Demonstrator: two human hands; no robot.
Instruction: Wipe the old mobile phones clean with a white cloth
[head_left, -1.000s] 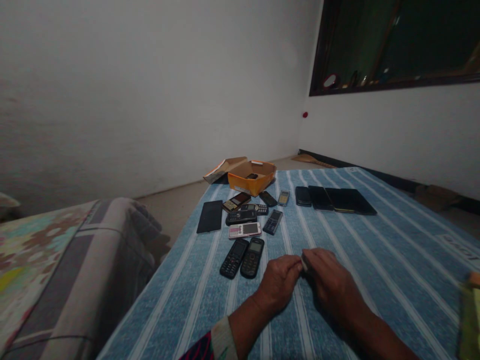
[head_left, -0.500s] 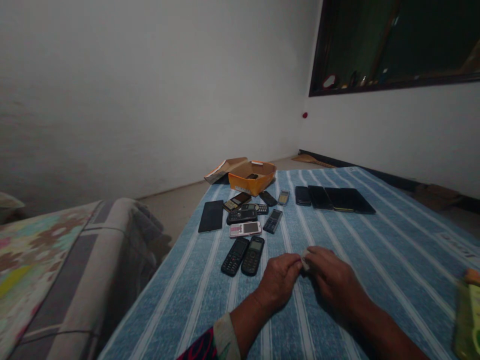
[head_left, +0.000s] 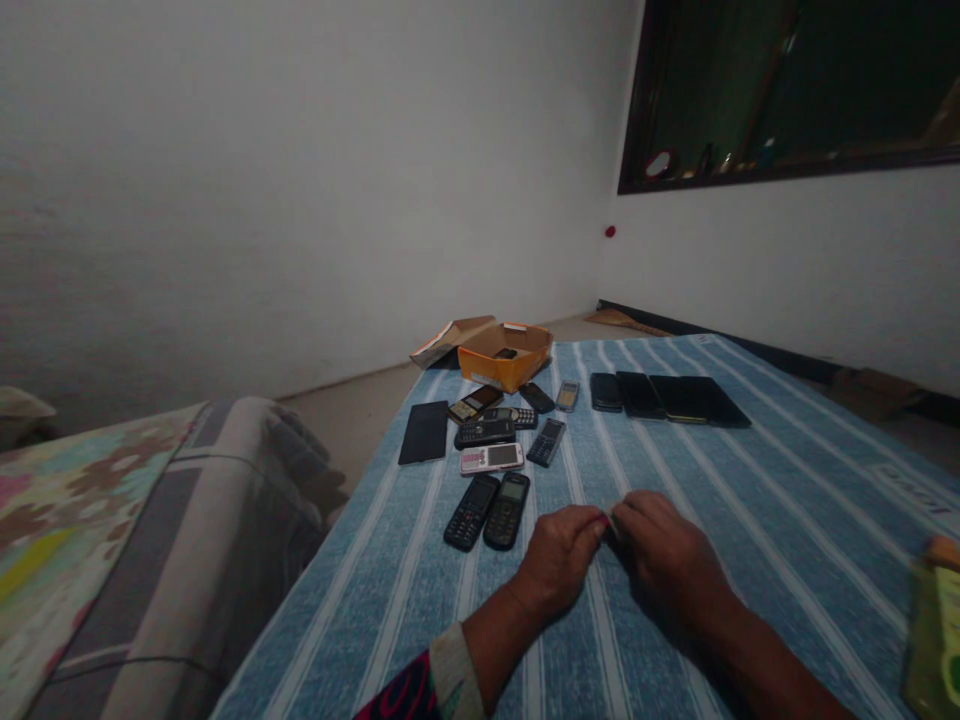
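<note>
Close together over the striped blue cloth (head_left: 525, 640), my left hand (head_left: 562, 560) and my right hand (head_left: 670, 552) pinch with their fingertips nearly meeting. Between the fingertips shows a tiny pale and pinkish thing, too small and hidden to name. Left of my left hand, two black keypad phones (head_left: 507, 512) lie side by side on the cloth. Beyond them lie a pink-and-white phone (head_left: 491, 458), a black phone (head_left: 484, 432), a dark keypad phone (head_left: 547, 442) and several other old phones. A flat black tablet-like slab (head_left: 424, 433) lies at their left.
An open orange cardboard box (head_left: 491, 370) with a dark item inside stands at the far end. To its right lies a row of dark phones and slabs (head_left: 641, 395). A yellow-green packet (head_left: 934, 630) is at the right edge; a covered bed (head_left: 172, 560) stands left.
The fingers of my right hand have curled in more, and the whitish thing at the fingertips shows less. My left hand stays almost in place. The phones have not moved.
</note>
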